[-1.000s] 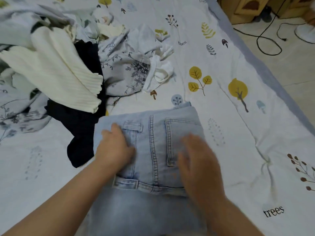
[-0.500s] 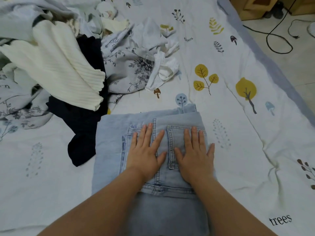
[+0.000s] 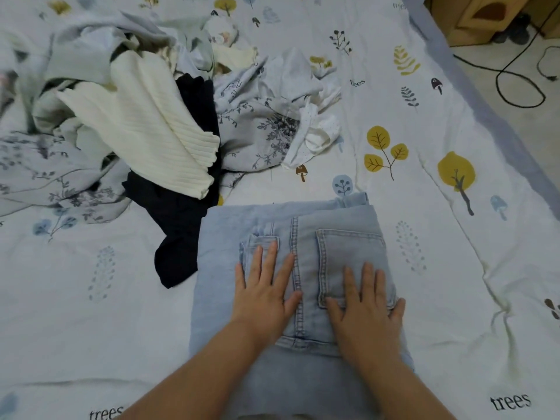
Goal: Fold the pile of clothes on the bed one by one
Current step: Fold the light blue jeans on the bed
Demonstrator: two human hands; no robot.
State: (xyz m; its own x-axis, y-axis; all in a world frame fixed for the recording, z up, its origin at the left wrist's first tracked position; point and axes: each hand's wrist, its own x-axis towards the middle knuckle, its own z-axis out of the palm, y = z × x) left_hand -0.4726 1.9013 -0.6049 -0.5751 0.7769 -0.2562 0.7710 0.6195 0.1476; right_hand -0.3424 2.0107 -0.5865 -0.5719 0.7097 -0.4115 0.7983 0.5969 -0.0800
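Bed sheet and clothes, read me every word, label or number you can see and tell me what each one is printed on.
"trees" on the bed sheet, bottom right, printed at.
"trees" on the sheet at the bottom edge, left of the forearms, partly cut off.
"trees" on the sheet near the pile, small and soft.
A word at the top right is cut off, unreadable.
No readable label on the jeans.

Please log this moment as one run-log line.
stage: flattening | item: folded jeans | left hand: flat on jeans | right hand: flat on jeans | clothes pile: unfolded
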